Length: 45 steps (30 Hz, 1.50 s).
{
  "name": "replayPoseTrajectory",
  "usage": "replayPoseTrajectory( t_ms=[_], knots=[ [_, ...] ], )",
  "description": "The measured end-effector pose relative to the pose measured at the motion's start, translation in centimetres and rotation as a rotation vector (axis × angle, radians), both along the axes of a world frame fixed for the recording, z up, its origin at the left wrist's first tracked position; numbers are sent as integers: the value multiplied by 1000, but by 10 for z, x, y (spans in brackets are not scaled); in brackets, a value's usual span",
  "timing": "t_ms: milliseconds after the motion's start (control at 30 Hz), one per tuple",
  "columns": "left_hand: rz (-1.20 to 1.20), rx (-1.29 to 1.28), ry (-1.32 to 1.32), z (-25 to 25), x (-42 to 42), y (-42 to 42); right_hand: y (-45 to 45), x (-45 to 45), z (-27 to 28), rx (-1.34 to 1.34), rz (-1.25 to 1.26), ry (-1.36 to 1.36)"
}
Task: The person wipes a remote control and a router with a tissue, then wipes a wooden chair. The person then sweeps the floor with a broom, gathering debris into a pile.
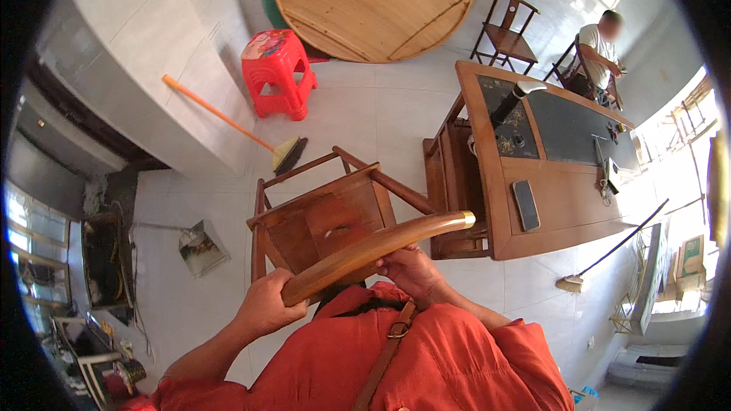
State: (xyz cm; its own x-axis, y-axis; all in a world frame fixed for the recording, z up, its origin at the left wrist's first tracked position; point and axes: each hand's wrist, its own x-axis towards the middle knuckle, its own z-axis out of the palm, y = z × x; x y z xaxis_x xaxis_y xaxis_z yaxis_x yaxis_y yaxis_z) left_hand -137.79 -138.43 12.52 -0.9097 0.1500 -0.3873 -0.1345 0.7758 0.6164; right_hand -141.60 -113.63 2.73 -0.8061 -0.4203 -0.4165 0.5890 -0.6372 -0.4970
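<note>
I see a wooden chair (280, 240) in front of me, tilted, with its curved top rail (377, 242) nearest the camera and a brass-coloured cap on the rail's right end. My left hand (268, 302) is closed around the left part of this rail. Under the rail's middle is my right hand (411, 271), its fingers bent against the chair's back; part of them is hidden by the rail. Below the rail, the brown seat panel shows a small pale mark. The rail's capped end overlaps the edge of a wooden table in the picture.
At right stands a wooden table (528, 177) bearing a phone (525, 205), with a cane (511, 104) beside it. A red plastic stool (278, 74), an orange-handled broom (220, 117), a dustpan (203, 248) and a second broom (571, 282) are around. A person (597, 51) sits beyond the table.
</note>
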Motion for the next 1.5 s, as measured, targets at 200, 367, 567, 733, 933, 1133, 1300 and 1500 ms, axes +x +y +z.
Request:
replayPoseTrajectory(
  t_ms=[200, 367, 567, 733, 933, 1133, 1300, 1500],
  knots=[
    [50, 18, -59, -13, -87, 4, -2, -91, -11, -19, 22, -21],
    [14, -24, -67, -20, -174, 23, 13, -169, -20, -24, 7, -94],
    [3, -81, -33, -21, -281, 52, 38, -279, -23, -84, -9, -81],
    [-53, -60, 87, -26, -373, 60, 56, -369, 0, -60, -63, 14],
    [-36, -82, 189, -14, -478, 79, 65, -463, 26, -18, -174, 11],
    [-209, -25, 359, -28, -596, 86, 79, -538, 13, -44, -293, -23],
    [-333, 3, 427, -45, -694, 97, 86, -612, 9, 2, -416, -60],
    [-376, 79, 318, -60, -788, 143, 126, -695, -3, 81, -493, 7]
  ],
)
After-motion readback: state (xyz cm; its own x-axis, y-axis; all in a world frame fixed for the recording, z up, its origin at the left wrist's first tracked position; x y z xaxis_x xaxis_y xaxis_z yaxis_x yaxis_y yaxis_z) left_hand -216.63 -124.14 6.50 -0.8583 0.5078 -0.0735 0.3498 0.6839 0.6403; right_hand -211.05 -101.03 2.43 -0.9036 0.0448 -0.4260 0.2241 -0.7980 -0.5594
